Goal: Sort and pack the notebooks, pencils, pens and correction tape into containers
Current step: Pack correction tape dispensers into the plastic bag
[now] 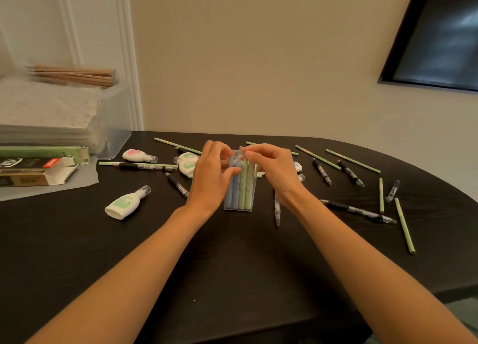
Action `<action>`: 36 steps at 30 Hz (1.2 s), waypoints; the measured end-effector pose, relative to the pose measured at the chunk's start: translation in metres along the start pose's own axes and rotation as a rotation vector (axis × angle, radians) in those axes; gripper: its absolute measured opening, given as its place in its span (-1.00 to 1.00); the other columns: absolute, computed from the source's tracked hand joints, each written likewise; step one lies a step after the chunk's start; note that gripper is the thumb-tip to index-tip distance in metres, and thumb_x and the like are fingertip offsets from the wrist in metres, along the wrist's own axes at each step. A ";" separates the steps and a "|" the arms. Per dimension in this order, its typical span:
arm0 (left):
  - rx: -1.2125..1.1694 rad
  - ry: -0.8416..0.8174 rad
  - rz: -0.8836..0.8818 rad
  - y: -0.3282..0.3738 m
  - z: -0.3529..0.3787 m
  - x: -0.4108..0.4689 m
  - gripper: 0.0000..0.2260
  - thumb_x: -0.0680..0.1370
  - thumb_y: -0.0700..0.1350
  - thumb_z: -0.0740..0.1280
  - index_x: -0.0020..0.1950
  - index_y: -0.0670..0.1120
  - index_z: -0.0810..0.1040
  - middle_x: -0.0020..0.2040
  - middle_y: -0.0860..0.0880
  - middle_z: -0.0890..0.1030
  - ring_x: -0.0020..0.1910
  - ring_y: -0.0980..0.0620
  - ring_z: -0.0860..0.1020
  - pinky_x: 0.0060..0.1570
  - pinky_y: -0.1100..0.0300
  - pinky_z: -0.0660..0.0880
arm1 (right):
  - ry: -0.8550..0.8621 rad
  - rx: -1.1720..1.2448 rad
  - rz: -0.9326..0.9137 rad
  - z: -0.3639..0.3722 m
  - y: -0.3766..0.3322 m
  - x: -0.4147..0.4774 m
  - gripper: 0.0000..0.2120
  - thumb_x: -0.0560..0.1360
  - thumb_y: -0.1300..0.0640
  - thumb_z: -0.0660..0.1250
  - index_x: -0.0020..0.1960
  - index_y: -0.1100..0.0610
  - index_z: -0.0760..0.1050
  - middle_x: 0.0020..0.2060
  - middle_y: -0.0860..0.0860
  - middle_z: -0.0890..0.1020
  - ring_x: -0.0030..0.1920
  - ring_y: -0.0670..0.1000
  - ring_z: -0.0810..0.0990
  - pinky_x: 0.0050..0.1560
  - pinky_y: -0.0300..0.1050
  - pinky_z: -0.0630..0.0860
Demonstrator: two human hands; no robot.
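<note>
A clear plastic case (239,188) with blue and green pens inside stands upright at the middle of the black table (232,266). My left hand (210,173) grips the case's left side, thumb across its front. My right hand (271,170) pinches the clear flap at the case's top. Green pencils (402,224) and black pens (358,210) lie scattered to the right. White correction tapes (126,202) lie on the left, and more (187,162) sit behind my left hand. At the far left a clear bin (113,116) holds notebooks with wooden pencils (75,75) on top.
Two opened cardboard boxes, one green (44,154) and one black (33,173), lie on a clear lid at the left edge. The table's curved edge runs along the right. A dark framed panel (439,35) hangs on the wall.
</note>
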State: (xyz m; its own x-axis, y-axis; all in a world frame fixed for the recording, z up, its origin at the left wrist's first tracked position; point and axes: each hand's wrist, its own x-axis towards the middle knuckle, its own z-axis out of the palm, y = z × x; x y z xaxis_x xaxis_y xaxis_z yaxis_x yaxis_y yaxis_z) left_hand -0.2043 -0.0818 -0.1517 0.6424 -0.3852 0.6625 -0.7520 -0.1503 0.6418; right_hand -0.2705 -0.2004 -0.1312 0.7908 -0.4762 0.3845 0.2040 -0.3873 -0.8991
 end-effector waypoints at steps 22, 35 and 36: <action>0.052 -0.108 0.069 -0.017 0.003 0.010 -0.86 0.52 -0.24 0.33 -0.05 -0.11 0.36 -0.08 0.00 0.33 -0.24 0.23 0.36 -0.16 0.57 0.31 | -0.069 -0.529 -0.348 -0.009 0.010 0.009 -0.80 0.49 0.32 0.31 0.09 0.24 0.59 -0.01 0.08 0.65 -0.05 0.00 0.61 -0.06 -0.34 0.48; -0.124 -0.046 -0.249 -0.033 0.011 0.064 -0.78 0.58 -0.13 0.24 0.18 -0.18 0.39 0.01 -0.03 0.42 -0.06 0.06 0.46 -0.13 0.27 0.40 | 0.170 -0.121 0.170 0.017 0.012 0.073 -0.78 0.50 0.32 0.27 -0.20 0.04 0.51 -0.20 0.01 0.60 -0.19 -0.08 0.56 -0.19 -0.22 0.50; -0.128 -0.044 -0.295 -0.038 0.008 0.077 -0.77 0.58 -0.10 0.24 0.18 -0.18 0.41 -0.03 -0.02 0.45 -0.06 0.05 0.47 -0.11 0.21 0.43 | 0.204 -0.077 0.213 0.021 0.010 0.089 -0.80 0.51 0.33 0.27 -0.17 0.06 0.52 -0.19 0.03 0.59 -0.20 -0.05 0.55 -0.20 -0.20 0.49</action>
State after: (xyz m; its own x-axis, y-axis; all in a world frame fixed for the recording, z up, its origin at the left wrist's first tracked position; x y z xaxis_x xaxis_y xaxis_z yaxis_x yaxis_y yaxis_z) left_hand -0.1277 -0.1132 -0.1286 0.8207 -0.3814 0.4255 -0.5082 -0.1467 0.8487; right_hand -0.1863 -0.2302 -0.1108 0.6770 -0.6992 0.2299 -0.0050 -0.3167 -0.9485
